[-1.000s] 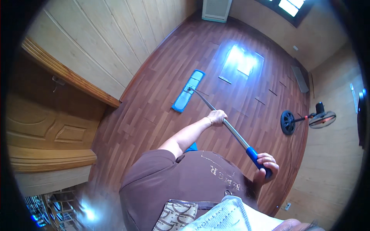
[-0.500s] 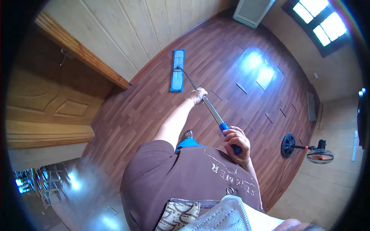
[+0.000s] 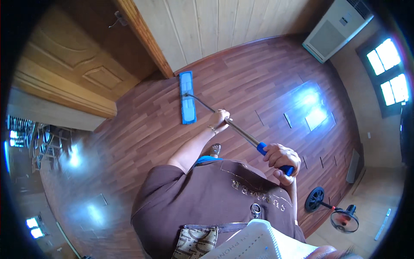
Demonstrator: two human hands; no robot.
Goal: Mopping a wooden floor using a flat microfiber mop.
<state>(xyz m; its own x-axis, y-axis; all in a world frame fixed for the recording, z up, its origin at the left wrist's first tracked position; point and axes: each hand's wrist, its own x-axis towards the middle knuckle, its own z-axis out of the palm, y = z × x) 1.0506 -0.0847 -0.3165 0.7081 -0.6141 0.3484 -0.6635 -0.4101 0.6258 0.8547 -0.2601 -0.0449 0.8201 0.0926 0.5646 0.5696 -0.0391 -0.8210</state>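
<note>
A flat floor mop reaches from my hands toward the far left, its blue rectangular mop head (image 3: 187,105) lying on the reddish-brown plank floor (image 3: 241,56). My left hand (image 3: 220,120) is wrapped round the metal mop pole (image 3: 243,134) partway down. At the upper end, my right hand (image 3: 282,160) grips the blue handle (image 3: 286,170), whose tip sticks out below the fingers. The mop head stands near the foot of a wooden door frame. Below the pole shows my sandalled foot (image 3: 215,149).
A panelled wooden door (image 3: 86,56) is at the upper left. A white floor-standing air conditioner (image 3: 332,32) stands in the far right corner. To the right is a standing fan (image 3: 344,220) on a round black base (image 3: 315,199). Stacked chairs (image 3: 47,144) show at the far left.
The view has turned, so the door and air conditioner sit further right. Relative to the room, the mop head has come closer to the door frame. Both hands keep their hold.
</note>
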